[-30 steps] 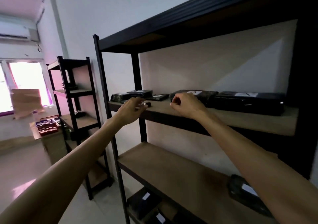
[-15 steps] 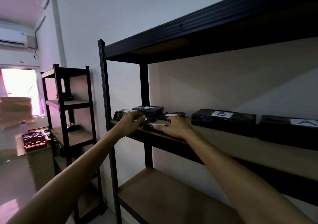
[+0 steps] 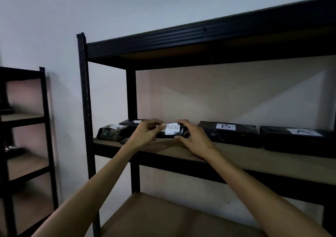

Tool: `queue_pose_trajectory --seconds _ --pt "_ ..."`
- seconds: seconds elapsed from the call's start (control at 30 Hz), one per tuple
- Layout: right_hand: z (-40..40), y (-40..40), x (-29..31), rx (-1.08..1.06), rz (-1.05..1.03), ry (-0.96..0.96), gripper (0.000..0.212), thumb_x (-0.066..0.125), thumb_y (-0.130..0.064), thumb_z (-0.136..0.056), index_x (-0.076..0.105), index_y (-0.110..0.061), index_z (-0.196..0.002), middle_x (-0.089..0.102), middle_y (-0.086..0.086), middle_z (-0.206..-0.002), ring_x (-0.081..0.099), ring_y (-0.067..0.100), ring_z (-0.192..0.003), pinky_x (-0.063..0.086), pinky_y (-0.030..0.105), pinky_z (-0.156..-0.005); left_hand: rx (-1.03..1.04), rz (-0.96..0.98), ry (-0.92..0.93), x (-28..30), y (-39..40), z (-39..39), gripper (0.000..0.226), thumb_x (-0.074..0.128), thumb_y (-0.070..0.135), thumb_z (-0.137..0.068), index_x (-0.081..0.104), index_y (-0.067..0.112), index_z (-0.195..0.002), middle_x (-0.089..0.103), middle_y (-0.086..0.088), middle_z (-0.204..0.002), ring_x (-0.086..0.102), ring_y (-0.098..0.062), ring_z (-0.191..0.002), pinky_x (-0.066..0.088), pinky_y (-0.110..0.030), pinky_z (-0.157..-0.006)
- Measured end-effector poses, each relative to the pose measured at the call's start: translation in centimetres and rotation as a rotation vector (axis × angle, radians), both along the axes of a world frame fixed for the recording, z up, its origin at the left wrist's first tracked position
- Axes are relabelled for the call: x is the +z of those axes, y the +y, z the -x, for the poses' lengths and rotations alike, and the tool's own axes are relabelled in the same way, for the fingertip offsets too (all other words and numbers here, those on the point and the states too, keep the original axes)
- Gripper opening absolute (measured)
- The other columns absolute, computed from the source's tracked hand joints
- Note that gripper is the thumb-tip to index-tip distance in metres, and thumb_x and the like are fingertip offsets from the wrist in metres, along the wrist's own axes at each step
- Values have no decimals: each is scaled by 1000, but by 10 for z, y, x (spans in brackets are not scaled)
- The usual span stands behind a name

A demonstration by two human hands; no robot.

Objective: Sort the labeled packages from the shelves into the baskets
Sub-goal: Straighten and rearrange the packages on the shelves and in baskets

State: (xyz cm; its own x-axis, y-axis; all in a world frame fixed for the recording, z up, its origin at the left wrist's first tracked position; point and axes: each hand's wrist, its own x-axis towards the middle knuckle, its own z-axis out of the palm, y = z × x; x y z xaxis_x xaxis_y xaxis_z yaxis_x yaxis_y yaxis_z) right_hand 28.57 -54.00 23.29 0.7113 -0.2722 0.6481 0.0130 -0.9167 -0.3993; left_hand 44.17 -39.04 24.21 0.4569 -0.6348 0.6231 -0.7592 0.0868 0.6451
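A small black package [image 3: 171,131] with a white label reading "RETURN" is tilted up above the wooden shelf board [image 3: 236,156], label facing me. My left hand [image 3: 145,134] grips its left end and my right hand [image 3: 190,136] grips its right end. To the right lie a black package marked B [image 3: 227,132] and one marked A [image 3: 298,138]. Two more black packages [image 3: 114,133] with white labels lie at the shelf's left end, one behind the other.
The black metal rack [image 3: 83,91] has a lower wooden board [image 3: 163,216] under my arms and a top board above. A second, narrower black rack [image 3: 45,127] stands to the left against the white wall. A small dark object [image 3: 123,141] lies by my left wrist.
Both hands have taken hold of the RETURN package and tipped it up off the shelf so its label shows. The view has moved closer and turned to the right.
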Motion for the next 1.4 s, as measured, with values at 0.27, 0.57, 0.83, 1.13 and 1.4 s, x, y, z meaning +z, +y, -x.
queue_pose_trajectory --seconds 0.27,0.57,0.83,1.13,1.4 --pt "-4 -6 -2 -89 -4 -12 55 73 -28 -88 50 -25 -138 63 -2 -123 52 5 -90 37 18 -80 -79 131 101 -16 -22 -11 23 61 20 -98 68 14 -119 73 -7 -106 67 -5 -88 58 -31 -64" --pt "-6 -8 -4 -98 15 12 56 73 -31 -88 49 -26 -139 62 -2 -126 54 8 -95 44 23 -85 -69 122 123 -21 -24 -17 24 64 28 -96 68 19 -117 73 -1 -107 69 -15 -101 60 -40 -74" --pt "-2 -10 0 -205 -106 -77 53 75 -32 -85 55 -19 -132 65 0 -116 54 9 -88 39 18 -77 5 57 123 -23 -22 -13 84 65 74 -69 58 19 -133 72 6 -105 69 -5 -95 57 -38 -90" --pt "97 -25 4 -361 -192 -185 54 78 -30 -83 56 -19 -131 66 -1 -118 55 9 -86 41 17 -78 62 -122 -332 -20 -36 46 75 57 85 -67 64 31 -117 72 13 -101 67 -4 -90 56 -35 -86" --pt "262 -30 -8 -431 -298 -303 55 80 -33 -80 58 -23 -129 68 -8 -111 69 10 -92 56 35 -91 -187 -79 -456 -12 -87 195 69 57 80 -73 69 27 -115 71 12 -95 64 0 -86 57 -33 -80"
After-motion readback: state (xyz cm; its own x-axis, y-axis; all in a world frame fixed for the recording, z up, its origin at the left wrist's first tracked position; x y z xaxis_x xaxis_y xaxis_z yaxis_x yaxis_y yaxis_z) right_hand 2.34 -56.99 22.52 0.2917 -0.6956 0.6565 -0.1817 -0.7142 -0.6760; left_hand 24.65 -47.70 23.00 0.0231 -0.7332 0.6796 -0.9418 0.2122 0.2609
